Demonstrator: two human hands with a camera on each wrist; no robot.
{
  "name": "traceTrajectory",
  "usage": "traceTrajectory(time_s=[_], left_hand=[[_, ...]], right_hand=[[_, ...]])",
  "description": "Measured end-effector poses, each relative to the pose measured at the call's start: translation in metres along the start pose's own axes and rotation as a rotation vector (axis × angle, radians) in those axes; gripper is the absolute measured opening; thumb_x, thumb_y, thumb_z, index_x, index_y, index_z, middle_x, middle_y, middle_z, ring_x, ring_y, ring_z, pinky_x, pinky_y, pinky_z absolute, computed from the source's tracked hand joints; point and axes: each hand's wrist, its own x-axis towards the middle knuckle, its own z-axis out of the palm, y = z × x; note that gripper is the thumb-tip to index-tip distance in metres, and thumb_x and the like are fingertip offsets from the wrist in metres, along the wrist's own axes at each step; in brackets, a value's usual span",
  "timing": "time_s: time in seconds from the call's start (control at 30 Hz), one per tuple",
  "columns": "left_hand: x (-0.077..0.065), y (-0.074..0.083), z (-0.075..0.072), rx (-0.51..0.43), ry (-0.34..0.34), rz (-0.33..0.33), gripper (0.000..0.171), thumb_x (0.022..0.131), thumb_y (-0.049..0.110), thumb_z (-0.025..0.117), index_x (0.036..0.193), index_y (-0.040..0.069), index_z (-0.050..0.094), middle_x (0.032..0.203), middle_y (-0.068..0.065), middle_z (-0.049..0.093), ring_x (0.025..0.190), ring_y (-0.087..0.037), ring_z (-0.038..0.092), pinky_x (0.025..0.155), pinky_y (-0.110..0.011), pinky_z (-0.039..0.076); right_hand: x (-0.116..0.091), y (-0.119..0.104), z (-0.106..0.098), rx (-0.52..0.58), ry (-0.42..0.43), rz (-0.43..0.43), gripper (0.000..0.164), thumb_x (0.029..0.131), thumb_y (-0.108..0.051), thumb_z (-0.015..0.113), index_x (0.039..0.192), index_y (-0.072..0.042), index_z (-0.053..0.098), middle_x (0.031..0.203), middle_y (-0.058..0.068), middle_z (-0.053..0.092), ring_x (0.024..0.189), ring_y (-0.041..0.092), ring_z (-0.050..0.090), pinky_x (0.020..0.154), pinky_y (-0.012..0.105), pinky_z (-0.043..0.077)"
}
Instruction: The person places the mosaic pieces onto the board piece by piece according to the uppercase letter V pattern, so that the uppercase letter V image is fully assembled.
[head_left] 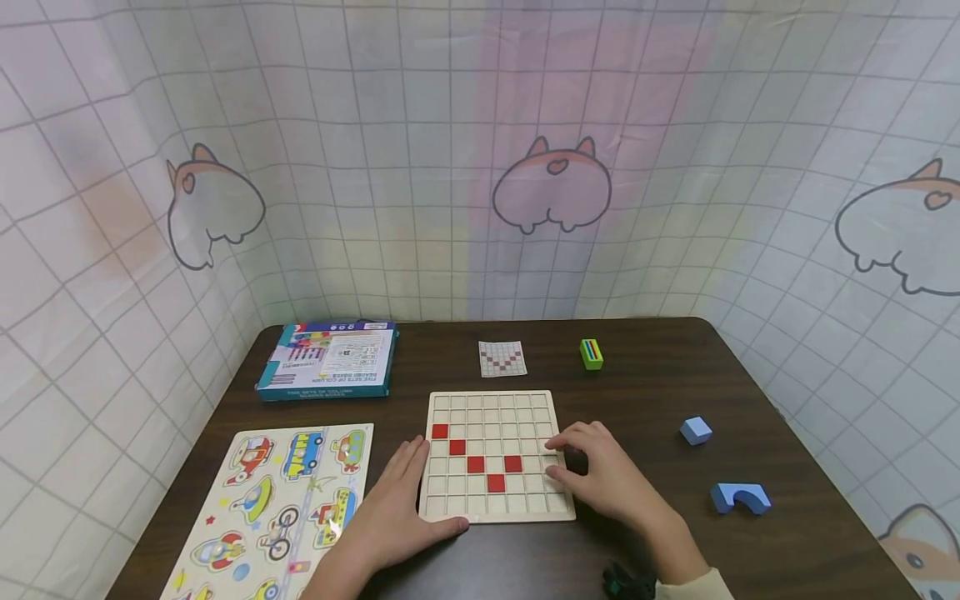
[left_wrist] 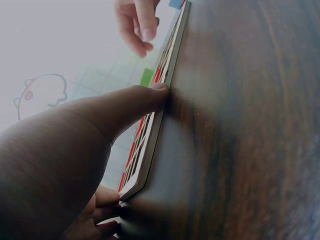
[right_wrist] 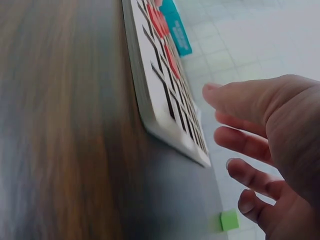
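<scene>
A white grid board lies on the table with several red square tiles in its cells. These run diagonally down from the upper left, and one sits up to the right of the lowest. My left hand rests along the board's left edge, fingers straight. Its thumb presses on the near edge. Over the right edge of the board hovers my right hand, thumb and fingers apart. In the right wrist view nothing shows between its thumb and bent fingers.
Behind the board lies a small card with a checkered pattern, beside a green block. A boxed set and a picture puzzle board are on the left. A blue cube and a blue arch lie right.
</scene>
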Motion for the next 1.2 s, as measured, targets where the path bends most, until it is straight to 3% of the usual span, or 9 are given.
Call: traceTrajectory(time_s=[0.37,0.7,1.2], left_hand=[[0.001,-0.001,0.001,0.015,-0.005,-0.009,0.137,0.073,0.084,0.087,0.176,0.012,0.032,0.184,-0.008,0.031,0.173,-0.035,0.025,0.133,-0.059,0.037],[0.0,0.0,0.0,0.011,0.003,0.001,0.136,0.073,0.084,0.087,0.176,0.012,0.033,0.183,-0.008,0.032,0.172,-0.035,0.027,0.132,-0.059,0.039],[0.0,0.002,-0.001,0.015,-0.019,-0.015,0.138,0.074,0.085,0.086,0.176,0.011,0.03,0.184,-0.008,0.03,0.173,-0.034,0.025,0.132,-0.058,0.04]], right_hand=[[-0.021,0.022,-0.015,-0.08,0.055,0.035,0.029,0.095,-0.03,0.091,0.122,-0.026,0.081,0.12,-0.014,0.075,0.116,0.013,0.058,0.103,0.049,0.057],[-0.037,0.041,-0.023,-0.166,0.131,0.022,0.034,0.091,-0.035,0.094,0.12,-0.024,0.081,0.118,-0.01,0.076,0.105,0.013,0.057,0.088,0.04,0.053],[-0.057,0.055,-0.035,-0.213,0.112,0.107,0.038,0.089,-0.036,0.096,0.12,-0.022,0.08,0.115,-0.009,0.074,0.104,0.013,0.058,0.087,0.04,0.056]])
